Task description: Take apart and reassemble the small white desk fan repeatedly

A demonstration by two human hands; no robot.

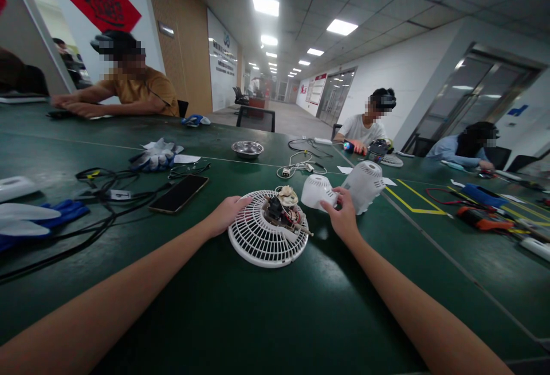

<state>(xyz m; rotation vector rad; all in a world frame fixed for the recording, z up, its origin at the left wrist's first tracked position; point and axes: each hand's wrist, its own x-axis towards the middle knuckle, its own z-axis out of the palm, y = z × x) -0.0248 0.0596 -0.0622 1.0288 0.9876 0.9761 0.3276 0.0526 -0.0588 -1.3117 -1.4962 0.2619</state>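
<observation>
A round white fan grille (253, 236) lies on the green table in front of me, with a dark motor and wires (281, 211) exposed at its centre. My left hand (230, 213) grips the grille's left rim; its thumb and fingers are closed on the edge. Just right of the grille, my right hand (342, 214) holds a small white plastic motor cover (317, 192) with vent slots, pinched by its right side. Behind that hand stands a larger white slotted housing (364, 186). Whether the hand touches this housing I cannot tell.
On the left lie a phone (179, 194), black cables (107, 197) and gloves (157, 154). A metal bowl (247, 149) and a white USB cable (301, 165) are farther back. An orange multimeter (483, 218) lies right. Several people sit around the table.
</observation>
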